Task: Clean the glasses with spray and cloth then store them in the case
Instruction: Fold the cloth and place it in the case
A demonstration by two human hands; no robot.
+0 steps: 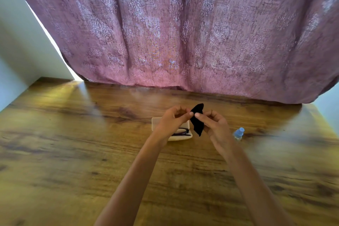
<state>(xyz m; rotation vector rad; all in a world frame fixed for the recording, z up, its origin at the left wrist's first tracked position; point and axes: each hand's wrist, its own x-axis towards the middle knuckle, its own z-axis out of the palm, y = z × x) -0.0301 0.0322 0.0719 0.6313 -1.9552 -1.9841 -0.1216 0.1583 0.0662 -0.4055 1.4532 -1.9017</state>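
A black cloth (197, 121) hangs in the air above the table, pinched from both sides by my left hand (173, 120) and my right hand (213, 123). Behind and below my left hand, a cream glasses case (156, 123) lies open on the table. Dark-framed glasses (181, 131) rest inside it, partly hidden by my left wrist. A small clear spray bottle with a blue cap (239, 133) stands on the table to the right of my right hand, apart from it.
The wooden table (73, 152) stretches wide to the left and in front. A pink patterned curtain (183, 33) hangs along its far edge. A pale wall (16, 51) stands at the left.
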